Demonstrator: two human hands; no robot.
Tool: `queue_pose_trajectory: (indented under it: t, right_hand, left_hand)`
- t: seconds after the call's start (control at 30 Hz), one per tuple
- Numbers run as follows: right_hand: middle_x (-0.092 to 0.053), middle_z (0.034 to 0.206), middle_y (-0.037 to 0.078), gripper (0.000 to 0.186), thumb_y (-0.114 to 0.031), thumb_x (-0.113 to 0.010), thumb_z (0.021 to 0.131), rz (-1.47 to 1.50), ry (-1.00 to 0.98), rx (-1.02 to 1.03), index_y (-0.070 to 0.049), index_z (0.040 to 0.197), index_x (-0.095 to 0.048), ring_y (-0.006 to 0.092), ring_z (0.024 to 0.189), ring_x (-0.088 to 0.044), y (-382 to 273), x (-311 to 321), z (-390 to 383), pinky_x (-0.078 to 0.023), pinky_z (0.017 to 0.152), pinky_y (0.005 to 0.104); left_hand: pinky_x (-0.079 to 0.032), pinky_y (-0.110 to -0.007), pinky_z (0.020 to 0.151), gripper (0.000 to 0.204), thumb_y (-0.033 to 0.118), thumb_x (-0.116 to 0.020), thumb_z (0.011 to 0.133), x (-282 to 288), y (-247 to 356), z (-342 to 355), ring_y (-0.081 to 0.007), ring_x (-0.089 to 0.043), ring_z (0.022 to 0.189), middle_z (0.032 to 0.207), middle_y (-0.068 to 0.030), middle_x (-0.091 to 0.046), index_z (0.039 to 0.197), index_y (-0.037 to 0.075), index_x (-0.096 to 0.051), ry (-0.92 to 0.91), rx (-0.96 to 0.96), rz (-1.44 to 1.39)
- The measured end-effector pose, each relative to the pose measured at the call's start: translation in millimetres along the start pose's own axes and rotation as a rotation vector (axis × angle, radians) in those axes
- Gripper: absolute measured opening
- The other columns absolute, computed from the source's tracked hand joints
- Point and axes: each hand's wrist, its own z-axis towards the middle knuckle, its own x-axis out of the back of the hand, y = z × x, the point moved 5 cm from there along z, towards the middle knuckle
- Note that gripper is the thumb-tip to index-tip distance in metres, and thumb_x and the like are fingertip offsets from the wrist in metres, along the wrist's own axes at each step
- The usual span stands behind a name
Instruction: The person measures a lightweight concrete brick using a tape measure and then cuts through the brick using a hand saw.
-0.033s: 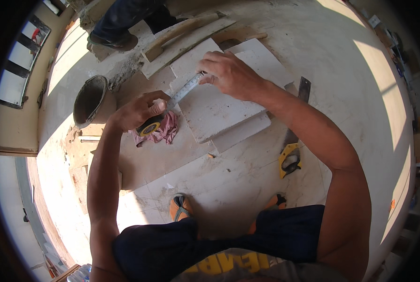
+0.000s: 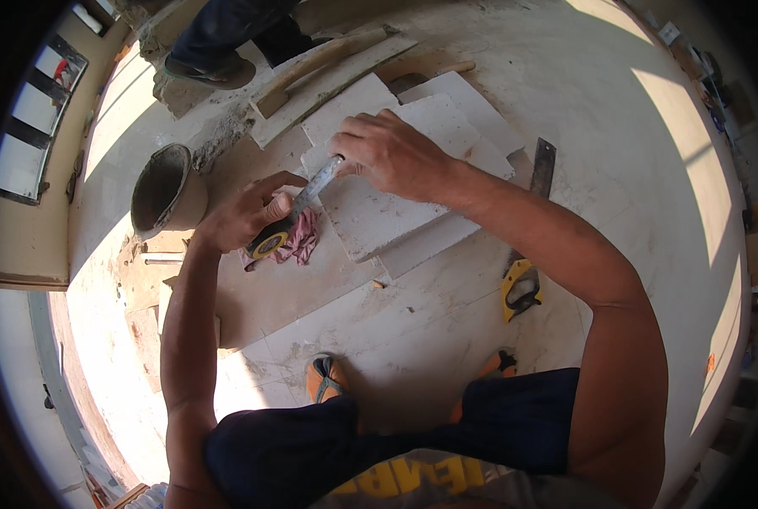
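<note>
My left hand is closed around the case of a yellow and black tape measure. A short length of its blade stretches up and right to my right hand, whose fingers pinch the free end. Beneath my right hand lie stacked pale lightweight blocks, their flat faces up. The blade passes over the left edge of the stack without plainly touching it. Just under the tape case is a crumpled pink cloth on the floor.
A dirty bucket stands left of my left hand. On the right lie a yellow-handled handsaw and a dark flat blade. Behind the blocks is a long wooden float. Another person's leg and shoe are at the far left.
My right hand has moved a little left and down, toward my left hand. The stretch of tape between the hands is shorter.
</note>
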Motion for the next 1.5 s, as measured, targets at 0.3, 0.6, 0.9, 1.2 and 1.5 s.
queue_pose_trajectory:
  t: [0.3,0.6,0.9,1.2,1.5]
  right_hand:
    - [-0.067,0.107,0.011,0.025,-0.033,-0.069,0.103,-0.263,-0.134,0.13,-0.008,0.109,-0.072,0.0248,0.109,-0.068,-31,-25,-16,-0.051,0.095,0.0456]
    - [-0.061,0.145,0.033,0.103,-0.083,-0.058,0.094,0.431,-0.284,-1.257,0.009,0.139,-0.058,0.0385,0.138,-0.06,177,38,-177,-0.045,0.116,0.0487]
    - [-0.066,0.133,0.024,0.091,-0.069,-0.068,0.097,0.561,-0.265,-1.259,0.009,0.142,-0.056,0.0284,0.127,-0.064,131,38,-151,-0.049,0.109,0.0403]
    - [-0.064,0.13,0.021,0.075,-0.051,-0.068,0.102,0.867,-0.301,-1.024,0.009,0.144,-0.052,0.0262,0.124,-0.062,-8,1,-67,-0.049,0.108,0.0399]
    - [-0.068,0.12,0.019,0.07,-0.051,-0.077,0.096,1.228,-0.422,-0.941,0.011,0.125,-0.064,0.025,0.115,-0.064,-146,-226,21,-0.051,0.099,0.0394]
  left_hand:
    - [-0.053,-0.037,0.083,0.099,0.075,-0.071,0.092,-43,-61,-39,-0.0192,-0.067,0.09,0.1,-0.0147,-0.071,0.16,0.006,-0.047,0.187,0.113,-0.048]
    - [-0.057,-0.035,0.094,0.086,0.063,-0.065,0.104,-123,-61,-27,-0.022,-0.069,0.11,0.12,-0.0186,-0.071,0.155,-0.004,-0.048,-0.034,0.129,-0.539]
    - [-0.066,-0.037,0.084,0.066,0.058,-0.062,0.107,-157,-32,-17,-0.02,-0.072,0.1,0.111,-0.0122,-0.063,0.135,-0.001,-0.054,0.012,0.239,-0.939]
    - [-0.058,-0.035,0.098,0.074,0.051,-0.07,0.104,-148,-94,-160,-0.0218,-0.069,0.114,0.128,-0.0159,-0.067,0.147,-0.006,-0.052,0.17,0.303,-1.019]
    - [-0.062,-0.036,0.074,0.054,0.049,-0.066,0.105,-94,-206,-415,-0.0237,-0.076,0.089,0.101,-0.0147,-0.073,0.121,-0.003,-0.063,0.42,0.531,-0.958]
